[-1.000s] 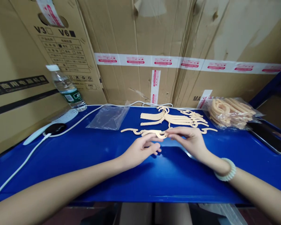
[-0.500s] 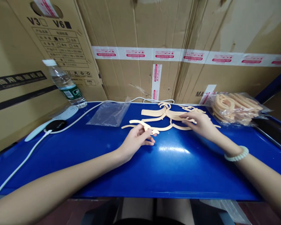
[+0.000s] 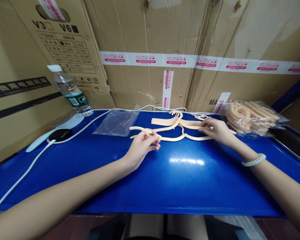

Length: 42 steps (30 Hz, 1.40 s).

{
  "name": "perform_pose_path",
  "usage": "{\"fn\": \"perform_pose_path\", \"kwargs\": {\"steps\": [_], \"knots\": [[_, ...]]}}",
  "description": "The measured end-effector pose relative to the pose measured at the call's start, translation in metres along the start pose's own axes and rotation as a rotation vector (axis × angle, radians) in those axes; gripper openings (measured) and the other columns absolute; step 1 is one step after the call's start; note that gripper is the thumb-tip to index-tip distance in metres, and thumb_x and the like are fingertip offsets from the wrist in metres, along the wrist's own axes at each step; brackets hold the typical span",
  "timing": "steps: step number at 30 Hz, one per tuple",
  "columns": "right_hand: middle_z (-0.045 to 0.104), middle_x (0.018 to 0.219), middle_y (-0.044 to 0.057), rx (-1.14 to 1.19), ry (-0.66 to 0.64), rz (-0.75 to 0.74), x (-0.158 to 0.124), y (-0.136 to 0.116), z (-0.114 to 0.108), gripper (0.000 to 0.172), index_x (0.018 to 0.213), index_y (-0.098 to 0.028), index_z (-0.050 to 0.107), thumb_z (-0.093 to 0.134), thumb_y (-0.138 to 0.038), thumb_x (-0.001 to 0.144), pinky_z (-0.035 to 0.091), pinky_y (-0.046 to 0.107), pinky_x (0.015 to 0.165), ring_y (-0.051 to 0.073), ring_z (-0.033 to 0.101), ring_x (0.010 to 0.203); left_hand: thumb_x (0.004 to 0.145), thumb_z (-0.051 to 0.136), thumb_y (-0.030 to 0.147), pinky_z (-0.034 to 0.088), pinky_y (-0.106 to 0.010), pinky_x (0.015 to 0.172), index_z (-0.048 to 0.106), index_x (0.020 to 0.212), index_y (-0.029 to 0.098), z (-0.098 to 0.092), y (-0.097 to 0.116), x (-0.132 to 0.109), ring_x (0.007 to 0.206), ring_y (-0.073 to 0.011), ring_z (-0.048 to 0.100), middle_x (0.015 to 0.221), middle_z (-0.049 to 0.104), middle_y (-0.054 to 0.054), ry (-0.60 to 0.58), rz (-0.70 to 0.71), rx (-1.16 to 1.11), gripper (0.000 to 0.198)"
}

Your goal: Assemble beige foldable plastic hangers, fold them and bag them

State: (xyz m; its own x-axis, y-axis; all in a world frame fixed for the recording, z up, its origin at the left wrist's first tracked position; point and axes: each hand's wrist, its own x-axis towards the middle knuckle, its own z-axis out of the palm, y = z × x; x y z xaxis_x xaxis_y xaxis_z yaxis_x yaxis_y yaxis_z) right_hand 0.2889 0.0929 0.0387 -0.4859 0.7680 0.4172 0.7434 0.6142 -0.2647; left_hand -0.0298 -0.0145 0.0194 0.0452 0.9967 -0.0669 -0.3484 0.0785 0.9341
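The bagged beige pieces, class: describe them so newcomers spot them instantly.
On the blue table, look far right, before the cardboard. There lie the bagged beige pieces, inside clear plastic, unlike the unbagged beige pieces at the right hand.

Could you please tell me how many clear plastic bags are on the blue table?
2 visible: a flat bag left of the loose beige pieces, and a stuffed bag at the back right. Others may be hidden.
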Motion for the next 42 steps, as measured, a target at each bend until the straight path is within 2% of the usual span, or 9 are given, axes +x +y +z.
{"fn": "perform_pose_path", "kwargs": {"steps": [6,9,12,16,22,27,30,36,42], "knots": [[0.070,0.083,0.008,0.253,0.009,0.147,-0.006,-0.012,-0.027,0.039,0.087,-0.019,0.061,0.068,-0.056,0.082,0.053,0.034,0.070,0.023,0.067,0.076,0.071,0.084,0.026,0.047,-0.020,0.063,0.063,0.083,0.014,-0.007,0.003,0.010,0.065,-0.0092,0.057,0.070,0.063,0.000,0.020,0.116,-0.057,0.027],[0.069,0.091,0.010,0.357,-0.062,0.153,-0.008,-0.014,-0.036,0.041,0.096,-0.016,0.063,0.071,-0.054,0.083,0.053,0.032,0.074,0.022,0.065,0.083,0.071,0.084,0.022,0.048,-0.020,0.065,0.065,0.081,0.013,-0.012,0.004,0.016,0.067,-0.0082,0.056,0.075,0.062,0.000,0.033,0.127,-0.132,0.024],[0.069,0.096,0.011,0.383,-0.169,0.154,-0.009,-0.015,-0.040,0.040,0.099,-0.015,0.066,0.069,-0.053,0.085,0.052,0.032,0.076,0.022,0.063,0.087,0.077,0.081,0.019,0.051,-0.023,0.073,0.064,0.080,0.013,-0.013,0.005,0.018,0.073,-0.0095,0.058,0.079,0.061,0.000,0.048,0.087,-0.190,0.018],[0.067,0.092,0.009,0.423,-0.217,0.141,-0.010,-0.017,-0.043,0.039,0.093,-0.015,0.062,0.071,-0.052,0.084,0.050,0.030,0.072,0.020,0.061,0.084,0.084,0.074,0.013,0.055,-0.033,0.086,0.060,0.078,0.014,-0.009,0.007,0.014,0.090,-0.0163,0.065,0.090,0.065,-0.004,0.019,-0.026,-0.264,0.015],[0.065,0.086,0.007,0.404,-0.269,0.124,-0.009,-0.027,-0.047,0.040,0.089,-0.015,0.059,0.071,-0.053,0.084,0.044,0.025,0.061,0.017,0.059,0.076,0.090,0.064,0.009,0.057,-0.030,0.083,0.056,0.076,0.014,-0.006,0.011,0.008,0.088,-0.0166,0.069,0.103,0.068,-0.007,-0.021,-0.050,-0.292,0.016],[0.065,0.085,0.007,0.384,-0.247,0.101,-0.009,-0.028,-0.047,0.038,0.088,-0.015,0.060,0.070,-0.052,0.084,0.046,0.026,0.063,0.018,0.061,0.077,0.090,0.061,0.007,0.057,-0.030,0.083,0.057,0.075,0.013,-0.005,0.012,0.008,0.083,-0.0156,0.069,0.096,0.067,-0.006,0.001,-0.060,-0.280,0.017],[0.066,0.087,0.008,0.387,-0.196,0.083,-0.010,-0.027,-0.045,0.036,0.087,-0.016,0.061,0.071,-0.050,0.084,0.049,0.029,0.069,0.020,0.063,0.081,0.086,0.066,0.007,0.057,-0.029,0.083,0.055,0.073,0.014,-0.005,0.011,0.008,0.082,-0.0152,0.068,0.091,0.066,-0.005,-0.005,-0.059,-0.278,0.019],[0.066,0.084,0.007,0.355,-0.112,0.007,-0.010,-0.032,-0.041,0.032,0.083,-0.016,0.063,0.073,-0.047,0.083,0.050,0.030,0.070,0.020,0.062,0.079,0.079,0.073,0.010,0.055,-0.026,0.076,0.056,0.068,0.013,-0.010,0.003,0.011,0.073,-0.0129,0.063,0.080,0.062,-0.003,-0.052,-0.011,-0.242,0.021],[0.065,0.084,0.007,0.335,-0.101,0.009,-0.010,-0.034,-0.042,0.033,0.082,-0.017,0.062,0.071,-0.049,0.084,0.051,0.031,0.071,0.020,0.061,0.079,0.077,0.072,0.007,0.054,-0.028,0.078,0.056,0.065,0.013,-0.010,0.003,0.011,0.074,-0.0126,0.061,0.082,0.062,-0.004,-0.015,-0.006,-0.254,0.020]]}}
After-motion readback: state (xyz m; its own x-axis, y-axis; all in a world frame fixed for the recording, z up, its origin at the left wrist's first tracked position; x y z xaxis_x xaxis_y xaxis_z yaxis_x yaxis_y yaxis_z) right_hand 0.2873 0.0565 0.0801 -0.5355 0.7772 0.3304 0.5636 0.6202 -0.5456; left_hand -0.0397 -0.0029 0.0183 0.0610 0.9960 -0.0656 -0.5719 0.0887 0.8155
